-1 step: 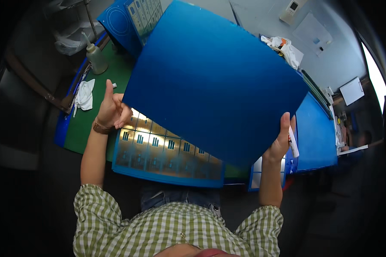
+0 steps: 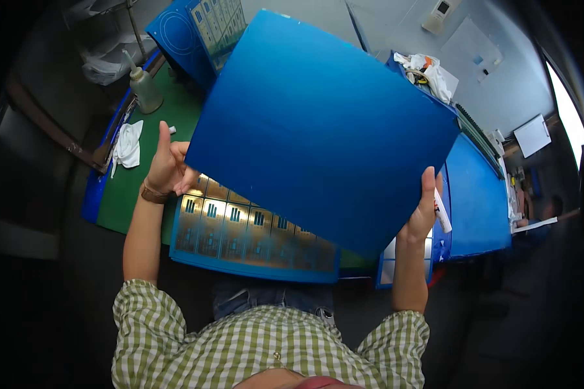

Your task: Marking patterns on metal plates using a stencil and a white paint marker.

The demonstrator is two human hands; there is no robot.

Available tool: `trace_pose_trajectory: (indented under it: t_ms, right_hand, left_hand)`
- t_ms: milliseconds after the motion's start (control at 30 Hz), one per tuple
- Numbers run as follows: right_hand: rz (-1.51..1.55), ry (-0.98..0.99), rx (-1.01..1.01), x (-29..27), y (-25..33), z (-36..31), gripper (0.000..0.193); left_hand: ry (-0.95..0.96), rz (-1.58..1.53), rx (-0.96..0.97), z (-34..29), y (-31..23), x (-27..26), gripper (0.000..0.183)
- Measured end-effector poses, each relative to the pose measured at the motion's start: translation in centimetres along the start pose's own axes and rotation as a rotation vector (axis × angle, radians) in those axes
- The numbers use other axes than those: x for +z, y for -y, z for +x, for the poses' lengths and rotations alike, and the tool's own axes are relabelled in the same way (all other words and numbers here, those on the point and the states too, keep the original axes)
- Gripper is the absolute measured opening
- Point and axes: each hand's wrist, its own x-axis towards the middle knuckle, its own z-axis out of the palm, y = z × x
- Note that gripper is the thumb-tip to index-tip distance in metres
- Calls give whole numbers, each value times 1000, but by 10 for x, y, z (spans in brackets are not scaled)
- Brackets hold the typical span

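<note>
I hold a large plain blue sheet (image 2: 324, 136) up in front of me, tilted over the bench. My left hand (image 2: 168, 167) grips its lower left edge, thumb raised, with a brown band on the wrist. At the sheet's lower right corner, my right hand (image 2: 423, 211) grips the edge, and a white pen-like stick (image 2: 441, 212) lies against that hand. Below the sheet lies a blue panel with rows of shiny gold rectangles (image 2: 240, 235), partly hidden by the sheet.
The panel rests on a green mat (image 2: 175, 120). At the left are a plastic squeeze bottle (image 2: 144, 87) and a white cloth (image 2: 128, 146). Another patterned blue panel (image 2: 204, 29) leans at the back. Blue sheets (image 2: 478, 201) lie at the right, crumpled rags (image 2: 428, 70) beyond them.
</note>
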Motion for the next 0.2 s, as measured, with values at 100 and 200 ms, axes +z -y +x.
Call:
trace_pose_trajectory:
  t_ms: [100,200]
  right_hand:
    - [32,-10,105,-1,-6,-5,20]
    - [66,-11,198,-3,-9,-12,23]
  left_hand:
    - [-411,41,-49,-3,2,1,71]
    - [-453,218,19,-1,1,-10,40]
